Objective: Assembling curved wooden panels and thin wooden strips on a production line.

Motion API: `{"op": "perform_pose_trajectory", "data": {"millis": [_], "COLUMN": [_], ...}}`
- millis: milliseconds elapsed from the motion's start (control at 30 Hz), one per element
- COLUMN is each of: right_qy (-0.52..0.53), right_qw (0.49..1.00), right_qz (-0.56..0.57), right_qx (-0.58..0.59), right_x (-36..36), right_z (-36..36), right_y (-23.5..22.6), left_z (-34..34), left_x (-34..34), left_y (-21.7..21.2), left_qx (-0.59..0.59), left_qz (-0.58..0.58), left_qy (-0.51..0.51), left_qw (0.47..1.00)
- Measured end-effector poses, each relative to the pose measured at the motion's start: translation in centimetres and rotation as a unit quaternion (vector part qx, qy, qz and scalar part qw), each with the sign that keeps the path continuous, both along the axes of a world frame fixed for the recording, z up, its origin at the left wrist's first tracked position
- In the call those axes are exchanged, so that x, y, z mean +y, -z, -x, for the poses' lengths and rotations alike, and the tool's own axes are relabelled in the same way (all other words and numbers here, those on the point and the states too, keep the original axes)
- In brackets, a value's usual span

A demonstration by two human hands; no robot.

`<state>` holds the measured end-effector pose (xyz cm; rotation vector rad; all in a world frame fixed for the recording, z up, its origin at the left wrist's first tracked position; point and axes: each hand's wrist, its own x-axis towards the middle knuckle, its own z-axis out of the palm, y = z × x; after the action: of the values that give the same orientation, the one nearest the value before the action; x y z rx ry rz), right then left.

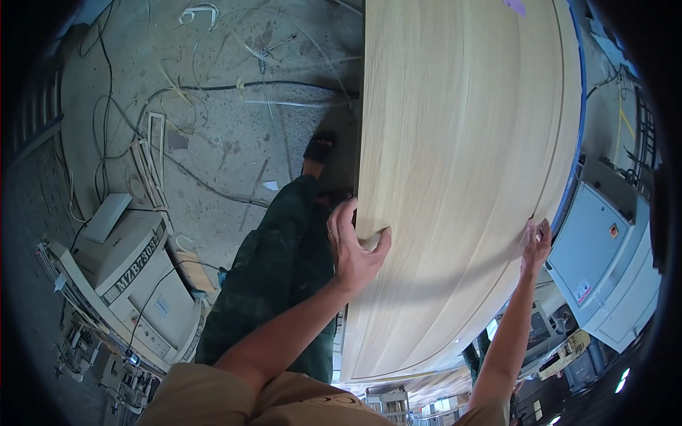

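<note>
Pale beige, the long panel shows lengthwise grain.

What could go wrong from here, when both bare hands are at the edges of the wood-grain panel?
The left hand and right hand wear no gloves, so a rough edge of the panel might scratch them. A black cable lies on the floor near the person's foot; it could perhaps cause a trip.
</note>
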<state>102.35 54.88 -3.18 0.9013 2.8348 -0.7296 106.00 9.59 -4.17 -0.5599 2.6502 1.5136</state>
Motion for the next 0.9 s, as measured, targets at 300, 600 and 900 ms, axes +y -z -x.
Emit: {"op": "perform_pose_trajectory", "data": {"millis": [300,600,900], "right_qy": [-0.003,0.01,0.033], "right_qw": [1.0,0.998,0.998], "right_qz": [0.012,0.057,0.052], "right_qx": [0.022,0.007,0.017], "right_x": [-0.6,0.0,1.5], "right_z": [0.0,-0.1,-0.7], "right_y": [0.6,0.4,0.6], "left_z": [-0.4,-0.3,-0.2], "left_x": [-0.6,-0.9,-0.8], "left_y": [0.0,-0.1,-0.3], "left_qx": [-0.007,-0.005,-0.015], "left_qz": [0.009,-0.003,-0.012], "left_qy": [-0.014,-0.012,-0.006], "left_qw": [1.0,1.0,1.0]}}
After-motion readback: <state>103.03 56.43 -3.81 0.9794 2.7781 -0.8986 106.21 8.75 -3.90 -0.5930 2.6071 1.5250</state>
